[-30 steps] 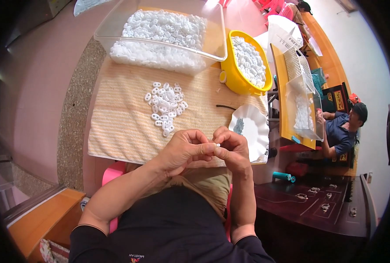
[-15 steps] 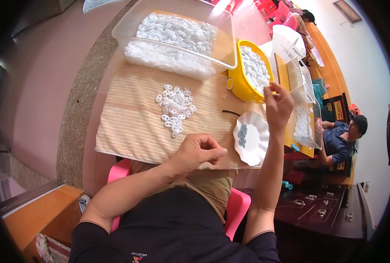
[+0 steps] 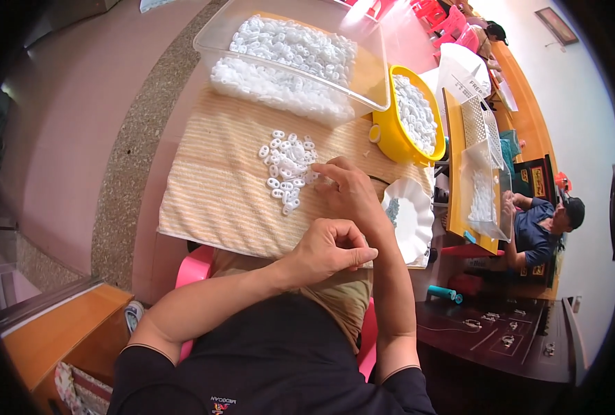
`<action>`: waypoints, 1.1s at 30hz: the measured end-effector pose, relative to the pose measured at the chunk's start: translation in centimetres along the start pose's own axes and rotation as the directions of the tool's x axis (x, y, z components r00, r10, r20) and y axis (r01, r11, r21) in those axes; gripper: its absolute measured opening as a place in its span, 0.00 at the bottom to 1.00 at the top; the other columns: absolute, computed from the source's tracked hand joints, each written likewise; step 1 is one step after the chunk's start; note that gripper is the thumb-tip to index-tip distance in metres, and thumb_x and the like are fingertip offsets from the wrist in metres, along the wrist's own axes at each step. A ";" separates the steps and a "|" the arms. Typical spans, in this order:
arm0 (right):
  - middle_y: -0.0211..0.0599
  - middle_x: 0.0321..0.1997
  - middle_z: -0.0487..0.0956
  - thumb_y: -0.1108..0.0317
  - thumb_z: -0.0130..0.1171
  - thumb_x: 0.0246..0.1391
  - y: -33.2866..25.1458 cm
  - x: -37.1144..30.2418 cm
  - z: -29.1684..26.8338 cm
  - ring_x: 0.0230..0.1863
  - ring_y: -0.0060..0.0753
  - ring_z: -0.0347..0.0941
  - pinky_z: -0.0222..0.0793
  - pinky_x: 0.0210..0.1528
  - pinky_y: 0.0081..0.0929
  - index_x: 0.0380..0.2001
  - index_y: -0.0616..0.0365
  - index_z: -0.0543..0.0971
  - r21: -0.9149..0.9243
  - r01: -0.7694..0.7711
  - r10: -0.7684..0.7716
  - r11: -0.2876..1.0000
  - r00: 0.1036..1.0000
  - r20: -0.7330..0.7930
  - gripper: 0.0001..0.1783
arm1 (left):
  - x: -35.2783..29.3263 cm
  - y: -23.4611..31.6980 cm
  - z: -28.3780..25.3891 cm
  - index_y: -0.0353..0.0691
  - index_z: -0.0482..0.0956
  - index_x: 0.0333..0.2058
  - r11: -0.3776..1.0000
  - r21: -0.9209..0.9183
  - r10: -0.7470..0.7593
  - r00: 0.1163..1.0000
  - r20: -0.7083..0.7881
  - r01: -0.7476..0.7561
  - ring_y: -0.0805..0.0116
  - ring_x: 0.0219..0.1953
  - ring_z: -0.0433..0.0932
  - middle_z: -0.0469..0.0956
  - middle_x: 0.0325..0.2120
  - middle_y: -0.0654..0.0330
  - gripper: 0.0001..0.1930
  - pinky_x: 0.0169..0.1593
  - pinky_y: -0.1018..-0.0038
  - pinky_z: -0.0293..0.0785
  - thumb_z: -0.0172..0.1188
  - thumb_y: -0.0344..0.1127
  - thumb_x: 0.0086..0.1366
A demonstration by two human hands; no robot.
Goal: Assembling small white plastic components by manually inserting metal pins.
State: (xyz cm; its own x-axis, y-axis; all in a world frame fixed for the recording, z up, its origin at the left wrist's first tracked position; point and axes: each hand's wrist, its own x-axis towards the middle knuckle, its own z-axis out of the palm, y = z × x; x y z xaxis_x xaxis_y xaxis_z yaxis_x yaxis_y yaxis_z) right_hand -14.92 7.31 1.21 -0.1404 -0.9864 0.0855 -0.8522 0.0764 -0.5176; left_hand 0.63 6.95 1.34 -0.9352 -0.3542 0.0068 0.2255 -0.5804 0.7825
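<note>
A loose pile of small white oval plastic pieces with two holes each (image 3: pixel 286 164) lies on a striped towel (image 3: pixel 210 173). My right hand (image 3: pixel 352 194) reaches over the towel with its index finger stretched to the right edge of this pile, touching it or very near. Nothing shows in that hand. Closer to me, my left hand (image 3: pixel 328 252) is closed in a pinch, thumb against forefinger; whatever it may hold is too small to make out. Right of my right forearm sits a white scalloped dish (image 3: pixel 414 225) with small grey-green bits (image 3: pixel 393 209), partly covered by the arm.
A large clear bin (image 3: pixel 373 90) of white pieces stands at the back. Beside it is a yellow tub (image 3: pixel 388 135) of similar pieces. Farther right, a clear tray (image 3: pixel 490 221) rests on a wooden table, where a person in a dark cap (image 3: pixel 539 221) sits.
My right hand has moved left and nearer, from beside the yellow tub to the pile. My left hand keeps its pinch. The whole view has shifted slightly.
</note>
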 end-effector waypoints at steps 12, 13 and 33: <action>0.41 0.34 0.78 0.69 0.62 0.48 -0.4 -0.6 0.7 0.35 0.46 0.76 0.70 0.36 0.37 0.35 0.55 0.82 -0.004 -0.061 0.060 0.998 0.997 -0.055 0.09 | 0.0 -0.2 0.0 0.36 0.76 0.26 0.999 -0.041 -0.037 0.998 -0.057 0.035 0.82 0.24 0.73 0.76 0.21 0.66 0.08 0.28 0.84 0.69 0.64 0.31 0.60; 0.41 0.34 0.78 0.69 0.62 0.48 -0.6 -0.6 0.7 0.35 0.46 0.76 0.70 0.36 0.37 0.35 0.55 0.82 -0.005 -0.060 0.059 0.998 0.997 -0.055 0.09 | 0.0 -0.2 0.0 0.36 0.76 0.26 0.999 -0.041 -0.036 0.998 -0.057 0.034 0.82 0.24 0.73 0.76 0.21 0.66 0.08 0.28 0.84 0.69 0.64 0.31 0.60; 0.43 0.35 0.78 0.70 0.63 0.46 0.3 1.0 -0.1 0.34 0.43 0.75 0.69 0.36 0.32 0.39 0.61 0.81 0.216 -0.150 0.163 0.965 0.986 -0.041 0.14 | 0.0 0.2 0.1 0.38 0.74 0.26 0.995 -0.100 -0.041 0.994 -0.098 0.031 0.82 0.22 0.71 0.75 0.19 0.66 0.09 0.25 0.84 0.67 0.63 0.33 0.61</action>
State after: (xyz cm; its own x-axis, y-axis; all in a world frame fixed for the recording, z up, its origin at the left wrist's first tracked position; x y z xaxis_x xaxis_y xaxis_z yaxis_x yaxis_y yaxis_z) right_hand -15.35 6.39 1.18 -0.2978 -0.9540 0.0348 -0.6920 0.1906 -0.6963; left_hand 0.68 6.94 1.58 -0.9124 -0.4002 -0.0857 0.2227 -0.6612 0.7164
